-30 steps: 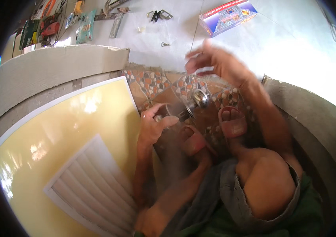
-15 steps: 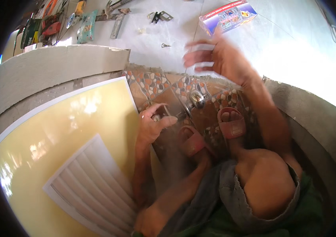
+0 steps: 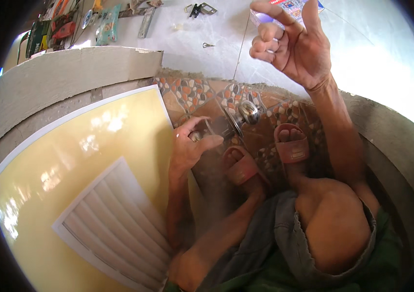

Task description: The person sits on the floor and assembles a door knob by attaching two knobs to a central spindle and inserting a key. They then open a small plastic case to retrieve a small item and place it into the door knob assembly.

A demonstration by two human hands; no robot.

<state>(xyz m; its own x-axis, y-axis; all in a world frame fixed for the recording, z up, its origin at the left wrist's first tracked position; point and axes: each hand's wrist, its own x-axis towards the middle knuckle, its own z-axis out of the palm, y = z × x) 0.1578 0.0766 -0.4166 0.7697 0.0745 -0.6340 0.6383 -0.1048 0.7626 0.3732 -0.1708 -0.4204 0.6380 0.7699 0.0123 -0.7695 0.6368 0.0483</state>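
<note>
Beside the yellow louvred door [image 3: 85,141], your left hand [image 3: 187,148] curls around the near end of the chrome lockset [image 3: 249,112], seemingly steadying it, grip unclear; your right hand [image 3: 300,53] hangs empty, half-curled; the next move calls for firm support.

A head-worn fisheye looks down from above and behind the knob [image 3: 249,112], fairly near, facing past it to the floor [image 3: 372,58]

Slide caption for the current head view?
Left hand curled beside a shiny doorknob near a yellow louvred door; right hand, half open, partly hiding a colourful box.
</note>
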